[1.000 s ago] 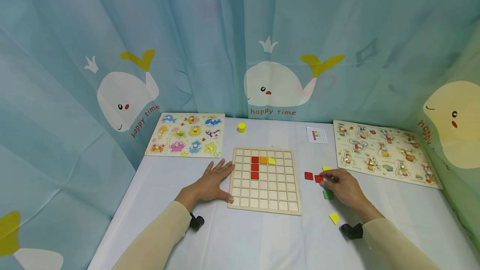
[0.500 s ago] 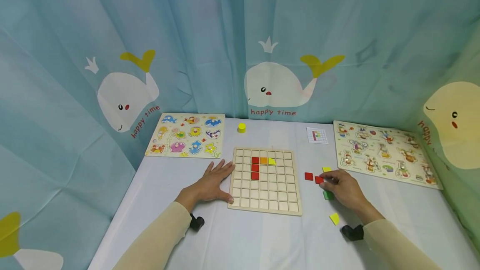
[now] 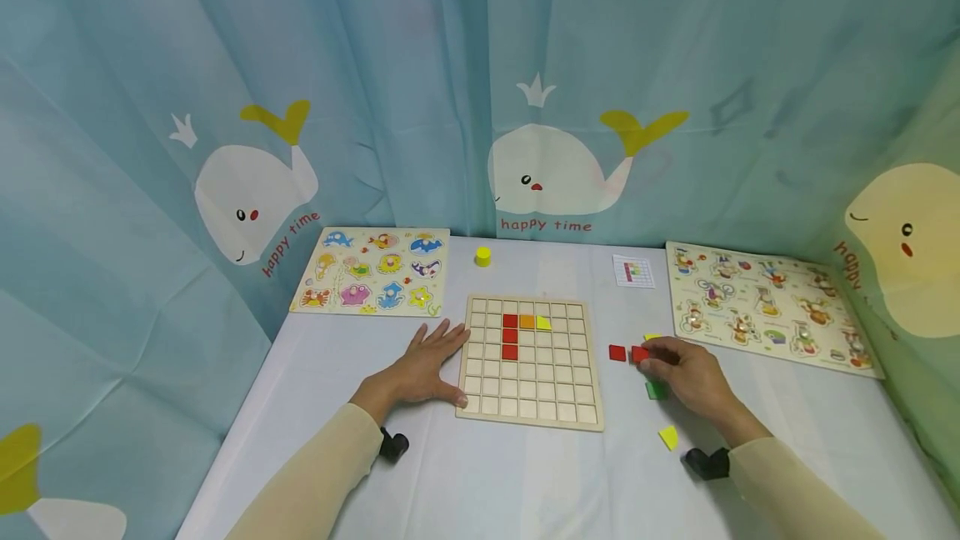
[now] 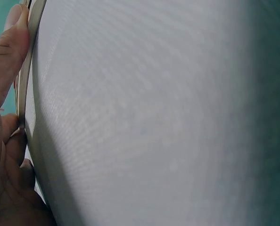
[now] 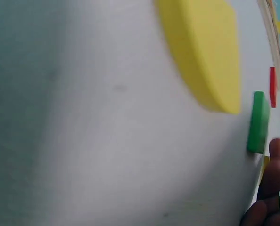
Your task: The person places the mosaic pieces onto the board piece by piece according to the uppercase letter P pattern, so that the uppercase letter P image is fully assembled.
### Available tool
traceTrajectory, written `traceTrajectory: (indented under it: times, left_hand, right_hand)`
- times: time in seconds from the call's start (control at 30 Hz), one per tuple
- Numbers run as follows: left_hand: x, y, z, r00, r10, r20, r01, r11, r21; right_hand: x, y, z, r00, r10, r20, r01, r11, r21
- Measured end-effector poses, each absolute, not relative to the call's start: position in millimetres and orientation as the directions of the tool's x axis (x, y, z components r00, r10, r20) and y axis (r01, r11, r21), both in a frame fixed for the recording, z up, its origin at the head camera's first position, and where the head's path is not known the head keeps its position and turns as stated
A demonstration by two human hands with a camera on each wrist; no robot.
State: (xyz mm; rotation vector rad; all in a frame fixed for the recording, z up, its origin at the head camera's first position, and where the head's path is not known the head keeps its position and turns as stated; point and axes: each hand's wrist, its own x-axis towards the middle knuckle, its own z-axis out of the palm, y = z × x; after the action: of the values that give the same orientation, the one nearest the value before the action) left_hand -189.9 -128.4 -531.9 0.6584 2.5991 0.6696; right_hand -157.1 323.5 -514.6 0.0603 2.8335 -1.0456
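Observation:
My left hand (image 3: 420, 367) lies spread along the left edge of a wooden grid board (image 3: 534, 394), thumb on its lower left corner. The left wrist view shows the thumb (image 4: 9, 56) against the board's edge. On the board are several red square tiles in a column, an orange square tile (image 3: 527, 321) and a yellow rounded tile (image 3: 543, 323). To the board's right, my right hand (image 3: 686, 375) pinches a red square tile (image 3: 639, 354) between thumb and fingertips. Another red tile (image 3: 617, 352), a green tile (image 3: 656, 391) and a partly hidden yellow tile (image 3: 652, 337) lie around that hand.
A yellow quarter-round tile (image 3: 669, 437) lies nearer the right sleeve. At the back stand a yellow cylinder (image 3: 483, 257) and a small printed pattern card (image 3: 633, 272). A sea-animal puzzle board (image 3: 371, 272) lies back left, another picture puzzle (image 3: 772, 307) back right, before a curtain.
The red tile in my right fingers has risen slightly, and the right hand has shifted a little with it. My left hand and the board have stayed put.

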Motion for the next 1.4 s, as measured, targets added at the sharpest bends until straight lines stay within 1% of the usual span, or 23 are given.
traceTrajectory:
  times: [0.37,0.67,1.0,1.4]
  left_hand:
    - [-190.5,-128.4,-531.5,-0.819,0.52,-0.242,0.341,0.781,0.524]
    - [-190.3,-128.8,-532.0,-0.82,0.522,-0.235,0.345,0.778,0.525]
    - [-190.6,-128.7,-531.9,-0.821,0.522,-0.231,0.342,0.774,0.532]
    - [-190.7,-128.5,-531.9,-0.82,0.524,-0.231,0.343,0.772,0.536]
  right_hand:
    - [-155.3,319.8,-518.1,-0.997,0.066,-0.048,0.082,0.753,-0.653]
    - [-157.6,307.5,-513.9,-0.994,0.101,0.052,0.035,0.708,-0.705]
    - [-163.7,287.4,-509.4,-0.987,0.135,0.082,0.03,0.666,-0.745]
    - [-172.1,252.5,-507.2,-0.989,0.124,0.085,0.01,0.624,-0.782]
